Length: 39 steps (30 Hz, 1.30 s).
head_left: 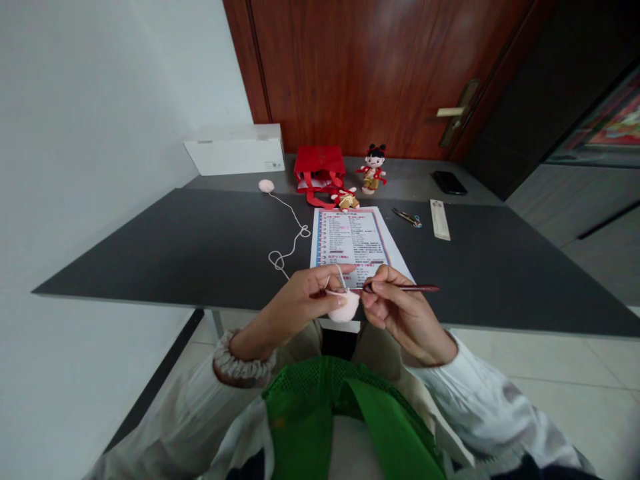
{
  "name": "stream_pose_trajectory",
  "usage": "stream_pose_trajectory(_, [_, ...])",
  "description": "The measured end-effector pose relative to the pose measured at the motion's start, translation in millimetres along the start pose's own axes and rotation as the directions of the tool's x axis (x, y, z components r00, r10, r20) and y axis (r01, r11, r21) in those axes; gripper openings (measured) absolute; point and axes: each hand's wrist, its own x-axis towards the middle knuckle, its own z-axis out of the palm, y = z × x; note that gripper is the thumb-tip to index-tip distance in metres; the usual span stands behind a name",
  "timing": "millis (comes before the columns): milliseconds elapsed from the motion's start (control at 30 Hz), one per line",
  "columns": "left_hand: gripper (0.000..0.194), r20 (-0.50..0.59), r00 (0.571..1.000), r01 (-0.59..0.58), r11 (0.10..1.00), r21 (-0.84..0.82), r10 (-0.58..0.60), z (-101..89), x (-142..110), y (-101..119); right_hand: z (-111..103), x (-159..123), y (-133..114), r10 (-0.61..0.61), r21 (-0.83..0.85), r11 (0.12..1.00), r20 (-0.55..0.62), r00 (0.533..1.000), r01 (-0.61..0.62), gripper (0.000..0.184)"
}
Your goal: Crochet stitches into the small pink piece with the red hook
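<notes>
My left hand point(320, 291) pinches a small pale pink crochet piece point(344, 309), rounded like a cup, between thumb and fingers. Pale yarn point(291, 212) loops over its raised index finger and trails across the table to a small yarn ball point(266, 186). In my right hand point(397, 303) is a crochet hook point(417, 288) with a dark red handle, held between thumb and fingers. The hook's metal shaft points left and meets the top edge of the piece. Whether its tip sits inside a stitch is too small to tell.
A printed pattern sheet point(350, 233) lies on the dark table point(225, 247) beyond my hands. Behind it are a red gift bag point(320, 167), a doll part in red and tan point(345, 199), and a standing crochet doll point(374, 170). Scissors point(406, 217), a pale packet point(439, 220) and a phone point(449, 183) lie rightward.
</notes>
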Motion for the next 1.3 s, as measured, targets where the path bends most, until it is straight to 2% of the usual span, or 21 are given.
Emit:
stream_pose_trajectory(133, [0.053, 0.006, 0.999, 0.032, 0.995, -0.091, -0.031, 0.2, 0, -3, -1, -2, -1, -0.015, -0.043, 0.999, 0.012, 1.0, 0.015, 0.015])
stream_pose_trajectory(300, [0.062, 0.033, 0.997, 0.074, 0.991, -0.114, -0.07, -2.1, 2, -4, -3, -1, 6, -0.13, -0.171, 0.977, 0.02, 0.991, 0.132, 0.011])
stream_pose_trajectory(367, [0.062, 0.038, 0.996, 0.083, 0.989, -0.121, -0.079, -2.7, 1, -4, -4, 0, 9, -0.157, -0.195, 0.967, 0.041, 0.987, 0.162, 0.008])
stream_pose_trajectory(467, [0.058, 0.034, 0.997, 0.075, 0.99, -0.12, -0.072, -3.1, 0, -3, -5, 0, 9, -0.134, -0.18, 0.973, 0.063, 0.989, 0.143, 0.008])
stream_pose_trajectory(667, [0.05, 0.022, 0.999, 0.039, 0.994, -0.106, -0.037, -3.0, -1, -4, -1, 0, 6, -0.106, -0.132, 0.985, 0.034, 0.994, 0.11, 0.013])
stream_pose_trajectory(933, [0.046, 0.029, 0.997, 0.074, 0.952, -0.296, -0.069, -1.0, 0, -10, -3, 1, 7, -0.124, -0.194, 0.972, 0.071, 0.99, 0.136, 0.012])
stream_pose_trajectory(1133, [0.047, 0.08, 0.994, 0.095, 0.921, -0.378, -0.07, -0.7, 1, -13, -3, 1, 4, -0.115, -0.216, 0.967, 0.117, 0.987, 0.138, 0.009])
stream_pose_trajectory(1300, [0.049, 0.1, 0.995, 0.056, 0.888, -0.456, -0.011, 1.6, 4, -20, -5, 5, 4, -0.11, -0.231, 0.96, 0.196, 0.974, 0.155, 0.006])
